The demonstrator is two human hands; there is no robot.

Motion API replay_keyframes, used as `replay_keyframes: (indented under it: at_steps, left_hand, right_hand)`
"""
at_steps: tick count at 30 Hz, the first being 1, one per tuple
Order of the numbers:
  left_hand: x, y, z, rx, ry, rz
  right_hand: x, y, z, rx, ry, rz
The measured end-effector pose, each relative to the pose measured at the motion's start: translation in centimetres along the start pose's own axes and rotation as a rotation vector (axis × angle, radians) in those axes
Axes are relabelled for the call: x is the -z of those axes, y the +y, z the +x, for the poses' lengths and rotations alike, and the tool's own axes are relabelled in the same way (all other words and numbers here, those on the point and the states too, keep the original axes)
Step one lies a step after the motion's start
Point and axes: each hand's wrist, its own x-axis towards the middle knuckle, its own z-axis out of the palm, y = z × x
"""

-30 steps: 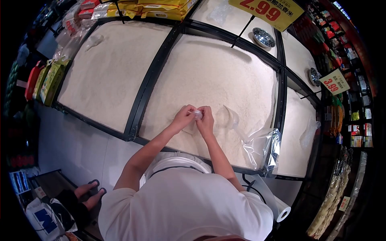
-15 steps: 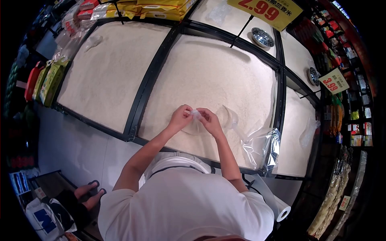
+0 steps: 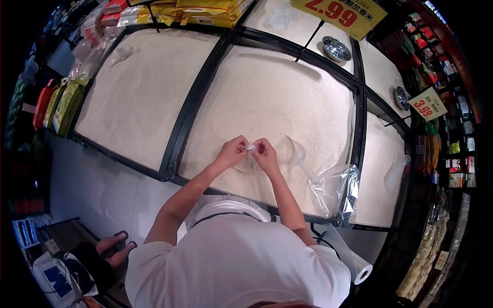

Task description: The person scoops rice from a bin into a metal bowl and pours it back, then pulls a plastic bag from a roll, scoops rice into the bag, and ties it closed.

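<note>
Over the near part of the middle rice bin point(image 3: 272, 87), my left hand point(image 3: 235, 151) and my right hand point(image 3: 265, 153) face each other. Both have their fingers closed on the gathered top of a clear plastic bag point(image 3: 251, 149), pinched between them. The lower part of this bag is hard to make out against the white rice. Just right of my right hand, a clear scoop point(image 3: 295, 153) lies on the rice. A shiny clear plastic sheet or bag point(image 3: 333, 187) rests over the bin's near right corner.
Black dividers point(image 3: 191, 110) separate the bins. Metal bowls point(image 3: 336, 48) sit in bins behind and to the right. Price signs point(image 3: 341, 15) stand on stems. A plastic roll point(image 3: 362, 273) is beside me at the right. Another person's legs point(image 3: 115, 249) show at the lower left.
My hands have shifted very slightly, and the bag's top between them looks smaller and more tightly gathered. Both hands keep hold of it.
</note>
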Motion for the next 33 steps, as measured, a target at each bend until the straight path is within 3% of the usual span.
replay_keyframes:
  at_steps: [12,15,18,21,24,33]
  left_hand:
    - [0.6,0.7,0.3,0.069,-0.09,-0.051]
    - [0.6,0.4,0.0,0.091,-0.069,-0.054]
    - [0.4,-0.2,-0.2,0.085,-0.019,-0.002]
    - [-0.1,-0.7,-0.2,0.068,0.067,0.037]
    - [-0.4,-0.8,-0.1,0.075,0.07,0.037]
    - [-0.2,-1.0,-0.2,0.073,0.021,-0.039]
  right_hand:
    - [-1.7,-1.9,-0.5,0.02,0.172,-0.24]
    - [-0.8,-1.0,0.0,0.121,0.086,-0.218]
    - [0.8,-1.3,0.1,0.087,-0.105,-0.094]
    - [2.0,-2.2,-0.2,-0.059,-0.218,0.251]
    - [2.1,-1.6,-0.3,-0.145,-0.211,0.267]
    - [1.2,-1.5,-0.6,-0.012,-0.126,0.017]
